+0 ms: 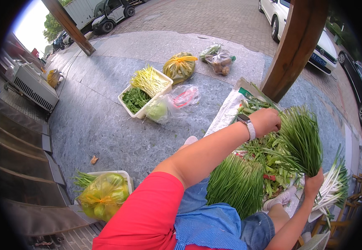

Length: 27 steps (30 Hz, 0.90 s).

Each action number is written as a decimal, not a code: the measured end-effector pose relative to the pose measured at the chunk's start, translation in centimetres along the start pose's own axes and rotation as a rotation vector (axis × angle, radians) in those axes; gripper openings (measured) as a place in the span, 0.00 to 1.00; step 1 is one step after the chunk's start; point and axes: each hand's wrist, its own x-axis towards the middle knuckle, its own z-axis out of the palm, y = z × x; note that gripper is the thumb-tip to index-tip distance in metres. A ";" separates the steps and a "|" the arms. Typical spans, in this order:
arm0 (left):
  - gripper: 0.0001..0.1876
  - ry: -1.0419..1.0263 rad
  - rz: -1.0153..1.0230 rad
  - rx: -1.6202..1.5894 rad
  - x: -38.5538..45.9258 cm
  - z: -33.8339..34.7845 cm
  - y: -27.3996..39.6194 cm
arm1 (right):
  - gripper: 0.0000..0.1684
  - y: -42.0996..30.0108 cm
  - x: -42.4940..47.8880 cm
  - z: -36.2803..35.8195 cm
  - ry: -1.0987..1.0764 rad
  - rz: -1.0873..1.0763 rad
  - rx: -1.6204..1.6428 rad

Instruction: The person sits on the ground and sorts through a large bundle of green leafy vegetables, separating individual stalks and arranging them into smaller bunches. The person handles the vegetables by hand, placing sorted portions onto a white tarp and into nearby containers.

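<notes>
My right hand grips a bunch of garlic chives near its lower end, with the leaves pointing up. My left hand, a smartwatch on its wrist, is curled beside the upper leaves of that bunch; whether its fingers hold any leaf cannot be made out. Below the left forearm lies a large heap of chives across my lap and the sack. Loose green leaves and trimmings cover a white woven sack on the ground. Green onions with white stalks lie in a basket at the right.
A white basket of greens and pale yellow shoots stands ahead, beside bagged vegetables. Further off lies a bag of potato-like roots. A yellow bag sits at lower left. A wooden post rises just beyond the sack; wooden stools stand right.
</notes>
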 end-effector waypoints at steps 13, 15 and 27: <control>0.07 0.019 -0.054 0.062 -0.4 -1.1 -0.8 | 0.17 0.0 0.1 0.3 -0.013 0.012 0.002; 0.07 0.060 -0.052 0.016 -0.5 -1.3 -0.6 | 0.17 0.1 0.0 0.4 -0.023 0.031 -0.038; 0.08 0.214 -0.361 -0.526 -0.2 -3.2 0.4 | 0.22 -0.8 0.3 0.5 -0.025 0.028 0.065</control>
